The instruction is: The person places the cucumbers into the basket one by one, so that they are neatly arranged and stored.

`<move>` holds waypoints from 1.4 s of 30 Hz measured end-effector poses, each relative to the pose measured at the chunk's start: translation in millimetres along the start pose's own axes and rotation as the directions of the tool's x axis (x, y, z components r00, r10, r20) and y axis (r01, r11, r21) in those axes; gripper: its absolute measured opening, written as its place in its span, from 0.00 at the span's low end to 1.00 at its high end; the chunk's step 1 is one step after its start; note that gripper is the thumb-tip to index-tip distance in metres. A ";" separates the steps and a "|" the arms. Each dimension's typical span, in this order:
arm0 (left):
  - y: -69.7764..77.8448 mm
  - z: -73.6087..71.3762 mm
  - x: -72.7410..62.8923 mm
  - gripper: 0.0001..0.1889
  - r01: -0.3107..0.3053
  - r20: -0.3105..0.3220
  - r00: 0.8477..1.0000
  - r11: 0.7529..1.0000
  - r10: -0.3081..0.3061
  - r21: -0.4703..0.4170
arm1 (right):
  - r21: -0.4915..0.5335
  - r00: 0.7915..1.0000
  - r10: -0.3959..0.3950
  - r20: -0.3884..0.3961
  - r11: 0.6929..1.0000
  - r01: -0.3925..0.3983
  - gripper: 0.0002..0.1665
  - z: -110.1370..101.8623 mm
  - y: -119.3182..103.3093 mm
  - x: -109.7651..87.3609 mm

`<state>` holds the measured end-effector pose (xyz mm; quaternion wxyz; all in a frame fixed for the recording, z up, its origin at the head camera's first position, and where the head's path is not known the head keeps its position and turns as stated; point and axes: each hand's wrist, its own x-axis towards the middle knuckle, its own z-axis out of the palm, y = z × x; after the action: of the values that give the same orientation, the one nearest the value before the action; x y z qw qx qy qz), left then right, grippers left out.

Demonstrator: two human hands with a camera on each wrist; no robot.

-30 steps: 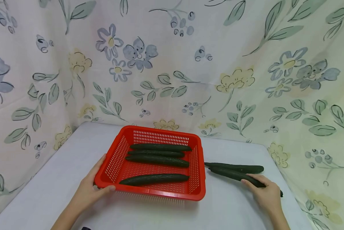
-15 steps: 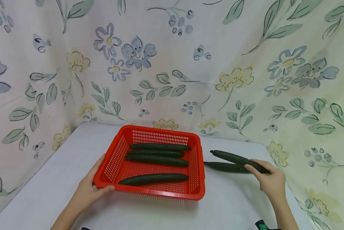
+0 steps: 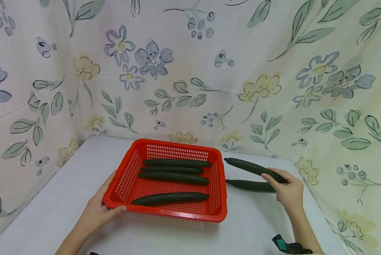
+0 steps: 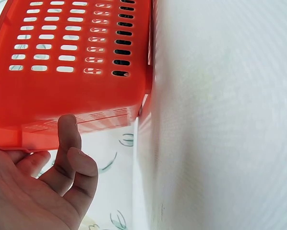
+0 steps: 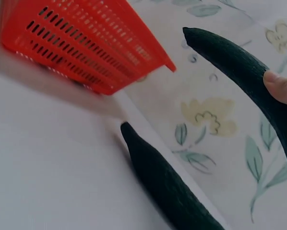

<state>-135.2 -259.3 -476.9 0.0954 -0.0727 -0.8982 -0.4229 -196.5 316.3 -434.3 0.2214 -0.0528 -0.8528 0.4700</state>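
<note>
My right hand (image 3: 287, 189) grips a dark green cucumber (image 3: 247, 165) near its right end, raised above the table with its far tip close to the basket's right rim. Below it a second cucumber (image 3: 250, 185) lies on the table, partly hidden by the hand. My left hand (image 3: 98, 209) holds the near left corner of a red plastic basket (image 3: 177, 211), thumb over the front rim. From the left wrist, its fingers (image 4: 69, 136) show bent at the basket's outer wall. Inside the basket lie several cucumbers, one (image 3: 171, 199) near the front and others (image 3: 177, 163) toward the back.
The basket stands on a white-covered table (image 3: 247, 226). Behind and beside the table hangs a floral cloth (image 3: 190, 106). A dark strap with a green patch (image 3: 282, 243) is on the right wrist.
My right hand has lifted the nearer cucumber off the table and carried it up and then left toward the basket. The left hand and basket stay put.
</note>
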 end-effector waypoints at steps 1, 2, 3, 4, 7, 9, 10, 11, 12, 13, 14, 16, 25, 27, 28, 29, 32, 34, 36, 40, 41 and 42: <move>0.0 -0.1 -0.2 0.62 -0.002 -0.002 1.000 1.000 0.002 0.000 | 0.012 1.000 -0.001 0.010 1.000 0.001 0.24 4.2 -3.3 1.4; 0.0 -0.3 -0.2 0.62 -0.001 -0.001 1.000 1.000 0.001 -0.001 | 0.021 1.000 -0.004 0.021 1.000 0.003 0.24 8.7 -6.8 3.0; -0.1 -0.3 -0.3 0.62 -0.002 0.000 1.000 1.000 0.002 -0.002 | 0.029 0.999 -0.010 0.033 1.000 0.009 0.24 13.5 -10.8 4.9; -0.1 -0.4 -0.4 0.62 -0.002 0.000 1.000 1.000 0.002 -0.001 | 0.039 0.999 -0.017 0.043 0.999 0.016 0.23 18.4 -14.7 6.8; -0.5 -0.3 -0.4 0.62 0.001 0.002 1.000 1.000 -0.001 0.004 | 0.078 0.996 -0.038 0.079 0.996 0.032 0.23 34.8 -26.3 13.7; -0.8 0.1 -0.1 0.62 0.002 0.001 1.000 1.000 -0.002 0.010 | 0.098 0.993 -0.056 0.107 0.994 0.046 0.24 46.6 -34.0 18.9; -1.0 0.4 0.0 0.62 0.002 0.001 1.000 1.000 -0.002 0.011 | 0.113 0.990 -0.070 0.121 0.992 0.056 0.24 52.7 -37.4 21.8; -1.3 0.7 0.1 0.62 0.001 0.001 1.000 1.000 -0.001 0.010 | 0.125 0.987 -0.083 0.136 0.990 0.066 0.24 58.8 -41.0 24.8; -1.6 1.1 0.3 0.62 0.002 0.001 1.000 1.000 -0.002 0.008 | 0.134 0.984 -0.098 0.152 0.988 0.078 0.24 64.7 -44.6 27.7; -2.1 1.6 0.4 0.63 0.002 0.001 1.000 1.000 -0.002 0.007 | 0.135 0.979 -0.117 0.164 0.986 0.096 0.24 70.8 -48.2 30.6; -2.4 2.1 0.6 0.63 0.003 0.002 1.000 1.000 -0.003 0.005 | 0.139 0.975 -0.133 0.177 0.984 0.109 0.24 76.7 -52.1 33.2; -3.2 2.9 0.7 0.63 0.005 0.006 1.000 1.000 -0.005 0.002 | 0.151 0.967 -0.154 0.203 0.981 0.125 0.23 88.1 -60.3 37.5; -3.8 3.9 1.7 0.62 0.024 0.022 0.999 1.000 -0.024 0.000 | 0.216 0.936 -0.175 0.305 0.970 0.111 0.24 137.1 -103.4 49.0; -3.9 4.1 1.6 0.62 0.023 0.022 0.999 1.000 -0.023 0.000 | 0.223 0.936 -0.176 0.306 0.969 0.109 0.24 147.6 -112.6 50.1; -4.0 4.0 1.6 0.62 0.025 0.021 0.999 1.000 -0.025 -0.001 | 0.233 0.934 -0.178 0.311 0.967 0.106 0.23 153.2 -116.6 50.3; -4.1 3.8 1.6 0.62 0.027 0.021 0.999 1.000 -0.027 0.000 | 0.248 0.932 -0.179 0.315 0.963 0.101 0.23 158.7 -120.5 50.3; -4.2 3.1 1.3 0.62 0.023 0.012 1.000 1.000 -0.023 0.003 | 0.298 0.933 -0.176 0.314 0.951 0.079 0.22 175.4 -130.3 48.7; -3.9 2.6 1.2 0.62 0.018 0.006 1.000 1.000 -0.018 -0.001 | 0.334 0.935 -0.166 0.315 0.941 0.054 0.22 186.0 -135.2 46.2; -3.4 2.5 0.9 0.63 0.011 0.003 1.000 1.000 -0.011 -0.004 | 0.346 0.939 -0.140 0.314 0.938 0.025 0.23 195.2 -138.7 42.8; -2.1 1.7 0.5 0.63 0.013 0.007 1.000 1.000 -0.013 0.005 | 0.353 0.943 -0.102 0.318 0.935 -0.018 0.25 208.5 -145.2 36.0; -1.7 1.2 0.3 0.63 0.015 0.010 1.000 1.000 -0.015 0.009 | 0.348 0.943 -0.099 0.317 0.937 -0.019 0.25 210.7 -146.8 34.6; -1.5 0.3 0.1 0.62 0.018 0.012 1.000 1.000 -0.018 0.015 | 0.346 0.944 -0.097 0.316 0.938 -0.019 0.25 212.3 -148.7 33.2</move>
<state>-135.6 -260.0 -478.1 0.0867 -0.0666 -0.9025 -0.4165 -299.4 78.7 -398.4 0.0917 0.0827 -0.7832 0.6094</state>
